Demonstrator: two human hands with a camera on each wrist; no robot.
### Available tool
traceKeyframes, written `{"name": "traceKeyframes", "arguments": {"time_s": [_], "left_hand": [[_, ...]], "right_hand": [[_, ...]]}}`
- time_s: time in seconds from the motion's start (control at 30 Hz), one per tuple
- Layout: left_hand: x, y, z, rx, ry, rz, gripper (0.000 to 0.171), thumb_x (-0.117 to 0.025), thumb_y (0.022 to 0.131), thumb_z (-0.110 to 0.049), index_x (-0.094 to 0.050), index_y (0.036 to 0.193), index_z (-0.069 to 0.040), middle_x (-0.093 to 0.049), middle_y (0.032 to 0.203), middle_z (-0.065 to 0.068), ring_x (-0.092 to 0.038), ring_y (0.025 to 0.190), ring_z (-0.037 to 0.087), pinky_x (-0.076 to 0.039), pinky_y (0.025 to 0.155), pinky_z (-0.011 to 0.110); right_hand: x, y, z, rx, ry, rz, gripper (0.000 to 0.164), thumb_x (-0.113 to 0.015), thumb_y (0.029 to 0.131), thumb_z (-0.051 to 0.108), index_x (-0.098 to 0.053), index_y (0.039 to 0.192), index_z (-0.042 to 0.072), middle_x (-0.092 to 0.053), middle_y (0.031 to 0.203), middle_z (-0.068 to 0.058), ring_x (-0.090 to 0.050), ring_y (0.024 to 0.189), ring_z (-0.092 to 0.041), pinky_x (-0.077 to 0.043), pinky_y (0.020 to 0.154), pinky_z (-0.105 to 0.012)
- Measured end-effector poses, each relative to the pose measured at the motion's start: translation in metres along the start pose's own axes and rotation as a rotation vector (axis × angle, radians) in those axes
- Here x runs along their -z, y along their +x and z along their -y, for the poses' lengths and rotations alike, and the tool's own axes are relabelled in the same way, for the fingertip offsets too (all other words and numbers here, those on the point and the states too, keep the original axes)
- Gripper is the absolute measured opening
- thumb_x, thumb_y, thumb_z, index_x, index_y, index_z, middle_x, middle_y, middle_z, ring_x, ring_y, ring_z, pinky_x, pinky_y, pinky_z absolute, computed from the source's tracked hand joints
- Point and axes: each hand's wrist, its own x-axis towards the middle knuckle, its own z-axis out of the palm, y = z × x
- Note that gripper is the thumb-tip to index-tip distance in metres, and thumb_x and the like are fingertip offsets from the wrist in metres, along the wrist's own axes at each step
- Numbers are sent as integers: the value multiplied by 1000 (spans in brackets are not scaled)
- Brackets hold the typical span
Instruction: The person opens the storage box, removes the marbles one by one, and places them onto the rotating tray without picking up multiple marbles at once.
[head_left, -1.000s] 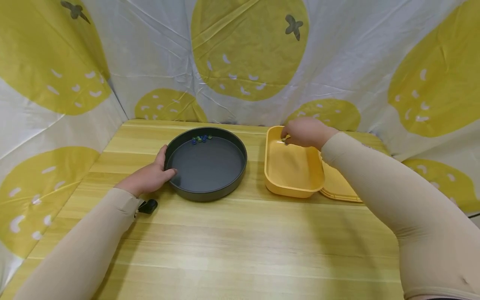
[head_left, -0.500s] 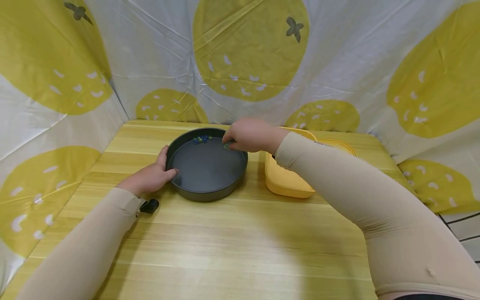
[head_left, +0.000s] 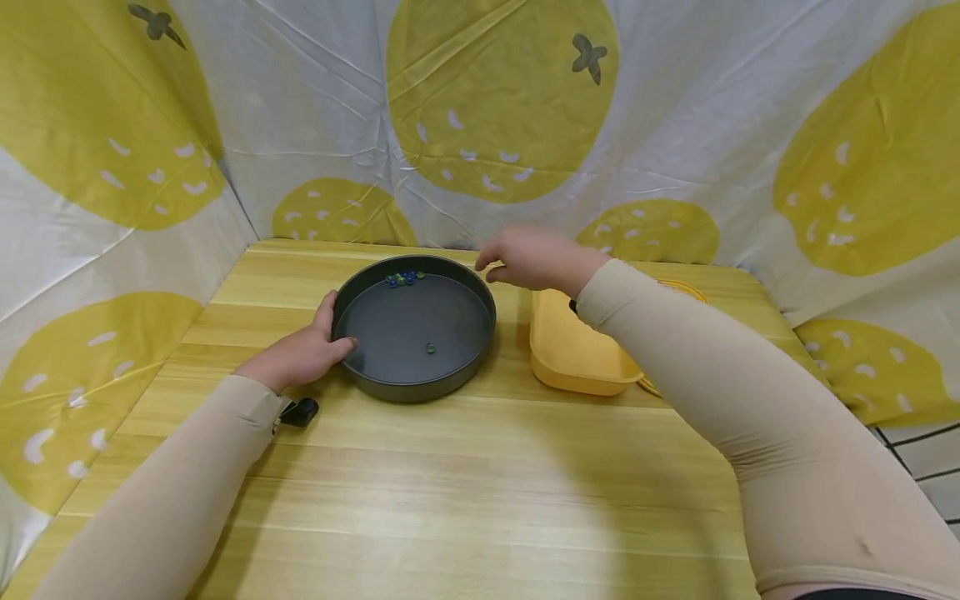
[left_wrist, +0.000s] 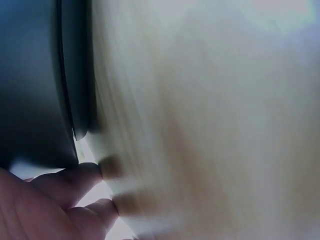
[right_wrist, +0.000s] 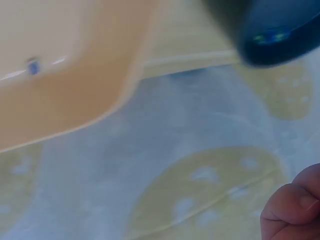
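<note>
A dark round cake pan (head_left: 420,312) stands on the table, with several blue and green glass marbles (head_left: 403,278) gathered along its far wall. One lone marble (head_left: 430,348) lies on the pan floor nearer the front. My left hand (head_left: 303,354) holds the pan's left wall, thumb inside and fingers outside; its fingers (left_wrist: 67,182) also show beside the pan in the left wrist view. Over the gap between pan and yellow box (head_left: 577,350), my right hand (head_left: 536,257) hovers with loosely bent fingers and nothing held. The right wrist view shows a bluish marble (right_wrist: 33,66) inside the box.
A yellow lid (head_left: 681,288) lies right of the box, mostly hidden by my right forearm. The wooden table (head_left: 450,483) ends at the back against a white and yellow printed cloth (head_left: 495,100), which also hangs at the left and right.
My right hand moved left from the yellow box to the pan with a marble, let it go there, then drew back right. The left hand stayed on the pan.
</note>
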Motion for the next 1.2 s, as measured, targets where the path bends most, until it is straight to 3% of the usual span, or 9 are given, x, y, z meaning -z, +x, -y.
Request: {"name": "traceKeyframes", "arguments": {"time_s": [0.17,0.3,0.43,0.6,0.83,1.03,1.2], "left_hand": [[0,-1,-1,-4,-1,-1,98,-45,110,-41,31,162,-9,7,173,32,-17,158,53,-18,127,65],[0,1,0,-1,-3,1,98,-45,110,-41,31,162,-9,7,173,31,-17,158,53,-18,127,65],[-1,2,1,-2,-13,2,98,-46,110,-40,31,162,-9,7,173,31,-18,158,53,-19,127,66],[-2,3,2,-8,-22,2,98,-46,110,-40,31,162,-10,11,174,29,-11,160,52,-16,128,66],[-2,4,3,-5,-14,-6,99,-46,109,-42,30,163,-11,11,174,27,-13,160,52,-17,127,66],[-2,5,4,-7,-16,-7,99,-47,109,-43,30,163,-11,9,175,26,-14,160,51,-18,127,66],[-3,5,4,-5,-22,-4,98,-46,109,-42,31,163,-11,11,175,26,-12,161,50,-16,128,66]], "right_hand": [[-14,-23,-51,-138,-31,-5,27,-71,101,16,-77,127,9,-74,130,-13,-75,103,-34,-58,95,-50],[-29,-33,-83,-185,-96,4,27,-75,96,10,-78,122,6,-76,124,-16,-71,114,-38,-56,100,-54],[-42,-40,-102,-204,-170,34,25,-75,92,4,-80,116,7,-78,114,-17,-73,104,-38,-59,93,-55],[-52,-47,-112,-253,-204,83,22,-70,93,-1,-80,108,11,-77,103,-13,-69,88,-30,-59,80,-49],[-61,-46,-118,-269,-197,106,20,-68,99,8,-78,116,11,-76,112,-16,-70,96,-32,-60,84,-53],[-63,-40,-117,-234,-200,118,16,-64,100,5,-77,104,13,-70,93,-12,-61,82,-29,-56,77,-50],[-69,-34,-116,-209,-206,128,18,-61,100,5,-70,87,12,-55,77,-7,-49,75,-26,-48,76,-48]]}}
